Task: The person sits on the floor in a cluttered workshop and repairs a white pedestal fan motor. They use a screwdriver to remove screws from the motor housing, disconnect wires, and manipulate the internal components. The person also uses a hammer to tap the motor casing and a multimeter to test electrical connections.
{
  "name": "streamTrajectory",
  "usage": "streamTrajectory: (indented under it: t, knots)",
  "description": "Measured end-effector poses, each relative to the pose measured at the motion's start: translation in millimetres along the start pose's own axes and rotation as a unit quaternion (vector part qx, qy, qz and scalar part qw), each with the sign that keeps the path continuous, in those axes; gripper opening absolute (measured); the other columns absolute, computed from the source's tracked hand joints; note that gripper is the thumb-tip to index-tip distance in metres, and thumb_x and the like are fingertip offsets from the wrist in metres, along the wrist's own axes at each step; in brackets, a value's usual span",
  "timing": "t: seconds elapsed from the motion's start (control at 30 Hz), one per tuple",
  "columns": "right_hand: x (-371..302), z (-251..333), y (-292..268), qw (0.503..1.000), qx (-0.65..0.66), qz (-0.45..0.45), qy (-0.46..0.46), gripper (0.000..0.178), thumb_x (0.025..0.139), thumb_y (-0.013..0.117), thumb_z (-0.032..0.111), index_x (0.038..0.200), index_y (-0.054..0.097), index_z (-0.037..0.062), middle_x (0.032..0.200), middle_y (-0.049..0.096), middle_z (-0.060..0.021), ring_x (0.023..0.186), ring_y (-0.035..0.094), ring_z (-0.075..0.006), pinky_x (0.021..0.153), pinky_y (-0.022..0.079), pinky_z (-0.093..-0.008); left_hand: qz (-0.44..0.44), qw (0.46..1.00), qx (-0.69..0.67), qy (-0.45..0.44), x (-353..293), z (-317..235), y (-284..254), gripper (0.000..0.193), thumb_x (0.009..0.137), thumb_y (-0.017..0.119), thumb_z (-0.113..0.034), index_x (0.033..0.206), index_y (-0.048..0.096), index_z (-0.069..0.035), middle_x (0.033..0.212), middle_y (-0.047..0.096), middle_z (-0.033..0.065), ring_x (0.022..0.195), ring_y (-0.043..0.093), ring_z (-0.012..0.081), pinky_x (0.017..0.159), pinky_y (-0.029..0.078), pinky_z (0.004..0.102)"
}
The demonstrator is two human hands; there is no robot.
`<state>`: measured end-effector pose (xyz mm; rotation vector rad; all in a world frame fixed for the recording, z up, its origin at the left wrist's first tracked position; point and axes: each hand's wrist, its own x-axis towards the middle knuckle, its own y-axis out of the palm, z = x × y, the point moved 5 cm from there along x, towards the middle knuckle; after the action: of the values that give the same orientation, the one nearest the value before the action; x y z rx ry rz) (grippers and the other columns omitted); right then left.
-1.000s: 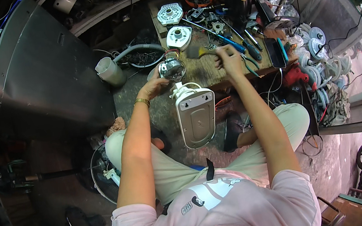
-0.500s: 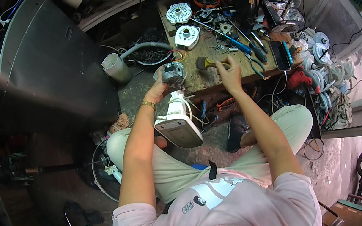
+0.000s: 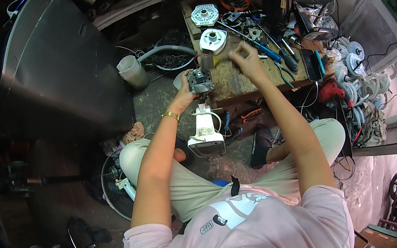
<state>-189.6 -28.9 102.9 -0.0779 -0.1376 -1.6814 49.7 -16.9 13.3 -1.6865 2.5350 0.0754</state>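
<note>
My left hand [image 3: 183,97] grips a grey electric fan motor [image 3: 200,82] by its side, at the near left corner of the workbench. Below the motor hangs a white fan neck and housing [image 3: 205,129] with a loose cord. Over the bench, my right hand [image 3: 247,61] is closed round a paintbrush [image 3: 208,62] with a yellow handle, slightly smeared by motion. Its dark bristles are at the motor's upper edge; whether they touch it I cannot tell. Two white motor covers [image 3: 212,40] with round holes lie on the bench just beyond.
On the wooden workbench [image 3: 234,86] lie screwdrivers [image 3: 289,62], pliers [image 3: 285,75], a phone [image 3: 311,64] and small metal parts. A beige container [image 3: 133,72] and a basin [image 3: 169,58] stand left of it. Fan motors and white spools [image 3: 353,61] pile up at right.
The paintbrush has moved left with my right hand, up to the motor. My left hand has tilted the motor, and the white housing below now hangs straighter, its flat underside turned away.
</note>
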Motion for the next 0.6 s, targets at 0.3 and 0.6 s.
streamTrajectory:
  t: [0.3, 0.6]
  knots:
    - [-14.7, 4.1, -22.2, 0.995, 0.068, 0.013, 0.071, 0.016, 0.089, 0.066, 0.014, 0.080, 0.054, 0.0081, 0.057, 0.058, -0.0036, 0.043, 0.052, -0.0084, 0.037, 0.035, -0.0240, -0.102, 0.939, 0.285, 0.162, -12.1, -10.3, 3.3, 0.086, 0.069, 0.071, 0.011, 0.137, 0.026, -0.015, 0.130, 0.032, 0.0128, 0.132, 0.037, 0.0297, 0.109, 0.034, 0.0350]
    - [-37.4, 42.8, -2.6, 0.992, -0.110, -0.001, -0.062, 0.019, 0.084, 0.070, 0.012, 0.079, 0.056, 0.0007, 0.060, 0.057, -0.0024, 0.055, 0.054, -0.0095, 0.052, 0.042, -0.0286, -0.073, 0.958, 0.252, 0.116, -10.0, -17.0, 8.1, 0.085, 0.065, 0.058, 0.019, 0.137, 0.028, -0.015, 0.130, 0.030, 0.0156, 0.130, 0.037, 0.0350, 0.109, 0.034, 0.0370]
